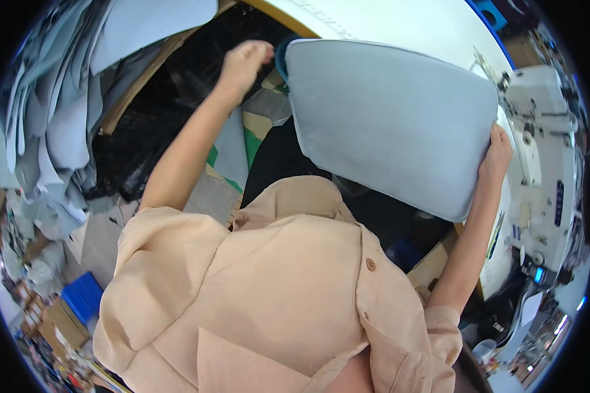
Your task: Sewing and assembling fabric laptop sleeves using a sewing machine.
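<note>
A light grey, padded-looking fabric panel (pixel 393 124) with rounded corners and a seamed edge is held up in front of me, tilted over my lap and the edge of the white table. My right hand (pixel 496 152) grips its right edge, the fingers partly hidden along the rim. Left of the panel, apart from it, my left hand (pixel 246 65) hovers with its fingers curled together. Whatever those fingers may hold is too small or hidden to see.
A white sewing machine (pixel 541 150) stands at the right on the white table (pixel 367 19). Stacked grey fabric pieces (pixel 65 124) hang at the far left beside a dark surface (pixel 177 72). A blue bin (pixel 82 297) and cardboard boxes (pixel 65 324) sit lower left.
</note>
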`<control>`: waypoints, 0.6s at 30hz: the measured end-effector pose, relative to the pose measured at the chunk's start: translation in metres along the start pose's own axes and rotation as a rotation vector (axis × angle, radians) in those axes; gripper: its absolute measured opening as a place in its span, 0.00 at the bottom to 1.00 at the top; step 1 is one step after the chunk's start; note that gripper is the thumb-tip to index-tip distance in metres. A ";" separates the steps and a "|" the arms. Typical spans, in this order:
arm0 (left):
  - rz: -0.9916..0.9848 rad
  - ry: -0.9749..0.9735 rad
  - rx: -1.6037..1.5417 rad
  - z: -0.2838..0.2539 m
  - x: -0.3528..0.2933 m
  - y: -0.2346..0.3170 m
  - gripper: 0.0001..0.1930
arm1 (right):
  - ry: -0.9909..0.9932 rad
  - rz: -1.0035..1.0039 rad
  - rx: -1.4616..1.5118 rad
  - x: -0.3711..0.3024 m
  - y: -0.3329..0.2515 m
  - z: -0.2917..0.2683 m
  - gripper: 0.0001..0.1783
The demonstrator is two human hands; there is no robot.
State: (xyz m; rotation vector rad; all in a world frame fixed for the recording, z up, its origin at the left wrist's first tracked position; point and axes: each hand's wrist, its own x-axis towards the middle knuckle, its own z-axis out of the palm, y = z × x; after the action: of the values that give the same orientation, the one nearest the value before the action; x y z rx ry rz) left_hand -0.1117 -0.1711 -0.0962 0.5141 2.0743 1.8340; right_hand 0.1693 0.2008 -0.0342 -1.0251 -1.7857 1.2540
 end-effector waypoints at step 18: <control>-0.047 -0.292 -0.665 0.043 -0.059 0.061 0.25 | -0.033 0.145 0.139 -0.004 0.007 -0.020 0.09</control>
State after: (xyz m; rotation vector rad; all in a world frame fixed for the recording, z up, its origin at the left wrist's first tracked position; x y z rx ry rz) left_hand -0.0358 -0.1546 -0.0410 0.4989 1.1810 2.1133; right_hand 0.1901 0.2069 -0.0355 -1.0744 -1.6470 1.4699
